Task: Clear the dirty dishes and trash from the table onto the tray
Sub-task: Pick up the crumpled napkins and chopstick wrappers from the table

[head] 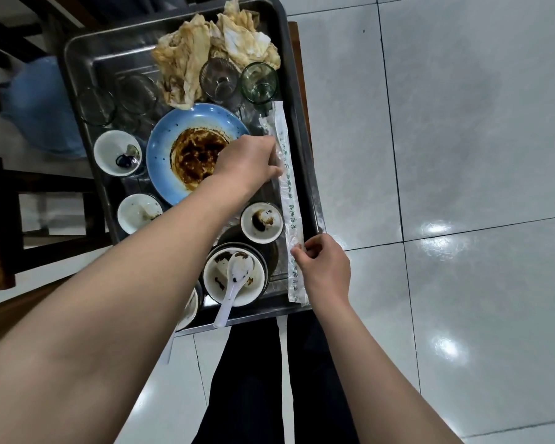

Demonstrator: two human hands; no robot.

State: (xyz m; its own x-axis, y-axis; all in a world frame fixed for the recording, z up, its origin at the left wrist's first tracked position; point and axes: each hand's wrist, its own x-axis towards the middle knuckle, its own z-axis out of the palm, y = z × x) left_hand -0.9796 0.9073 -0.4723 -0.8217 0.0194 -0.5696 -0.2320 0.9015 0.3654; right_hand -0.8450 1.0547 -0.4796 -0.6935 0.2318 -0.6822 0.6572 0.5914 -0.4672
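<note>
Between left fingers (271, 169) and right fingers (300, 253) stretches wrapper (290, 213).

left hand (249, 161) + right hand (322, 267) | pinch wrapper (287, 200) | over tray (77, 52)

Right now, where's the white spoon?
Head view: the white spoon lies in the stained bowl at the tray's near edge, its handle sticking out over the bowl's near rim, just left of the long printed wrapper.

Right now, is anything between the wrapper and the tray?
Nothing visible. The left hand and right hand hold the wrapper along the tray's right edge; a bowl and a glass sit beside it.
</note>
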